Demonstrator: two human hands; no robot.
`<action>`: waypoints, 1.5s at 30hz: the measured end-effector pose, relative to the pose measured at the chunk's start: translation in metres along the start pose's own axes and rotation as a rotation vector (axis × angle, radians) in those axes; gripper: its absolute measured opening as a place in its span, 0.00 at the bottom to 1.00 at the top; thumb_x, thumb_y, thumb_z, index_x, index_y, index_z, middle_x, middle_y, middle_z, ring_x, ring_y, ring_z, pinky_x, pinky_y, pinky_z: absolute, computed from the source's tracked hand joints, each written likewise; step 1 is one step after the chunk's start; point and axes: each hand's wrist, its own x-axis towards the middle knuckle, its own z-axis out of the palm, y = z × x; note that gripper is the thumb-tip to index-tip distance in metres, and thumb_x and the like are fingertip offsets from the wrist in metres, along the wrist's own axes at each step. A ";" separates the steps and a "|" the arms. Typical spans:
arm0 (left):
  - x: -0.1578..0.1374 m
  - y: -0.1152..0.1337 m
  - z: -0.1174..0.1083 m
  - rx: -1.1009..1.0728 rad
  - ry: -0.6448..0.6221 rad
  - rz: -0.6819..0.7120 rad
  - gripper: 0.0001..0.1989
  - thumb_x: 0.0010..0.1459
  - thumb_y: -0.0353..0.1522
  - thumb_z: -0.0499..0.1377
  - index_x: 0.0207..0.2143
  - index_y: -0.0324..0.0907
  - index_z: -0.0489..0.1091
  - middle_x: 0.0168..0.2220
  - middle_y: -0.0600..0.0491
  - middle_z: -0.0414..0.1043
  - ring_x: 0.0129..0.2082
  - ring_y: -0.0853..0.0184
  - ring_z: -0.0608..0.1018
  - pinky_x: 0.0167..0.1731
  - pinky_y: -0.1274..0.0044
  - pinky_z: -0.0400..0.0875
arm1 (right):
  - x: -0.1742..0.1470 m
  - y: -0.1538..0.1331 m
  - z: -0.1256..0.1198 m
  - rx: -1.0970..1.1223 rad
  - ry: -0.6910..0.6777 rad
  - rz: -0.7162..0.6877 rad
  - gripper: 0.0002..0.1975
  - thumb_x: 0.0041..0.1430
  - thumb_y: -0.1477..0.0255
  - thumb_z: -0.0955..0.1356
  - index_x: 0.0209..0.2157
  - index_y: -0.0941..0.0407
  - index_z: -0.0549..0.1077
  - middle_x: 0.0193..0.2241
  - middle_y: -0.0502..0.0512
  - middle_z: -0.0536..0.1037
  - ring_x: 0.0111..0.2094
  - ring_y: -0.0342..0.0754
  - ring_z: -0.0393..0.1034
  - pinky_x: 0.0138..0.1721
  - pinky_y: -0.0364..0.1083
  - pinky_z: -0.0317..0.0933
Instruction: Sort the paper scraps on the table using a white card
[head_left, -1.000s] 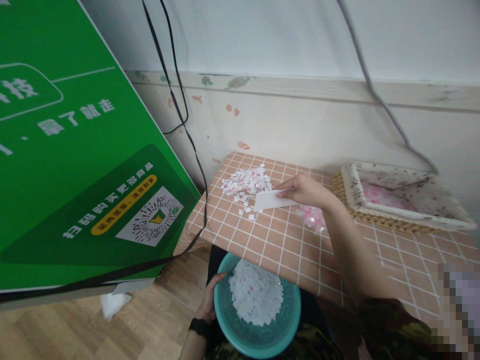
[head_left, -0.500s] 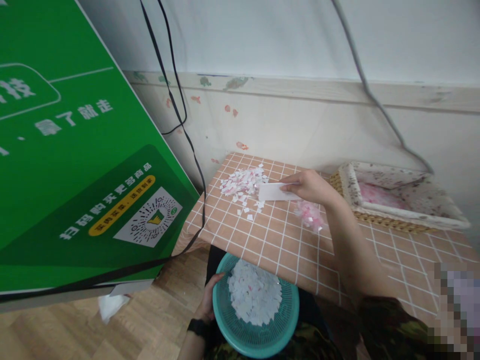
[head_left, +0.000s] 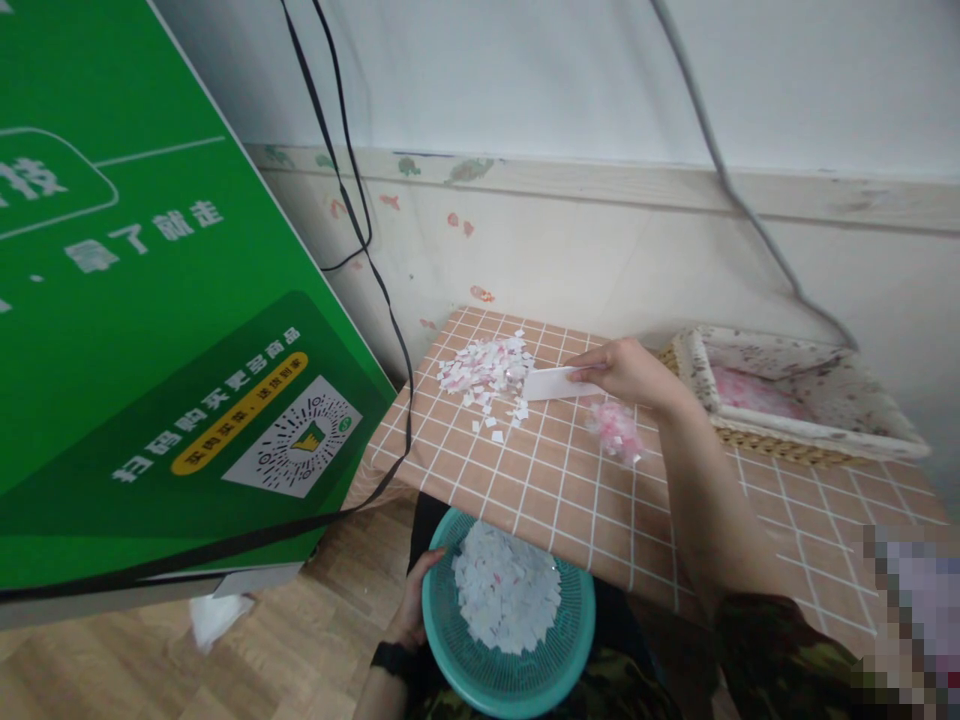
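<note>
My right hand [head_left: 619,372] pinches a flat white card [head_left: 551,384] over the checked tablecloth. The card's left end is beside a loose heap of small white and pink paper pieces [head_left: 487,365]. Just below the hand lies a smaller pile of shiny pink and clear pieces [head_left: 616,432]. My left hand [head_left: 418,600], with a dark band at the wrist, grips the left rim of a green plastic basket [head_left: 559,670]. Many small white paper pieces [head_left: 506,585] fill the middle of this basket, below the table's front edge.
A wicker basket [head_left: 795,440] with a flowered cloth lining stands at the back right, pink pieces inside it. To the left rises a green printed panel [head_left: 247,330], with a black strap [head_left: 409,400] hanging past the table corner. A wall [head_left: 570,250] borders the table's back.
The card and my right hand have shifted slightly right, away from the paper heap. My left hand keeps its hold on the green basket.
</note>
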 end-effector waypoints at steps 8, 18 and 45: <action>0.001 -0.001 -0.001 -0.001 -0.003 -0.003 0.20 0.46 0.32 0.61 0.44 0.37 0.73 0.34 0.42 0.80 0.37 0.45 0.79 0.36 0.60 0.71 | 0.001 -0.001 -0.001 0.013 -0.095 0.018 0.13 0.54 0.69 0.66 0.40 0.51 0.79 0.31 0.51 0.81 0.29 0.47 0.72 0.30 0.44 0.61; 0.001 -0.001 0.000 0.003 -0.002 -0.003 0.20 0.46 0.32 0.61 0.43 0.37 0.74 0.35 0.42 0.80 0.37 0.45 0.79 0.37 0.60 0.72 | 0.002 -0.012 0.000 0.089 -0.205 0.002 0.12 0.54 0.69 0.67 0.40 0.51 0.79 0.32 0.49 0.80 0.30 0.45 0.72 0.31 0.43 0.61; 0.000 -0.002 -0.002 0.000 -0.030 0.022 0.18 0.46 0.32 0.62 0.41 0.34 0.74 0.33 0.41 0.80 0.37 0.46 0.79 0.38 0.61 0.71 | 0.009 -0.010 0.014 0.048 0.007 -0.033 0.12 0.57 0.69 0.65 0.41 0.53 0.79 0.36 0.53 0.80 0.34 0.46 0.73 0.33 0.43 0.62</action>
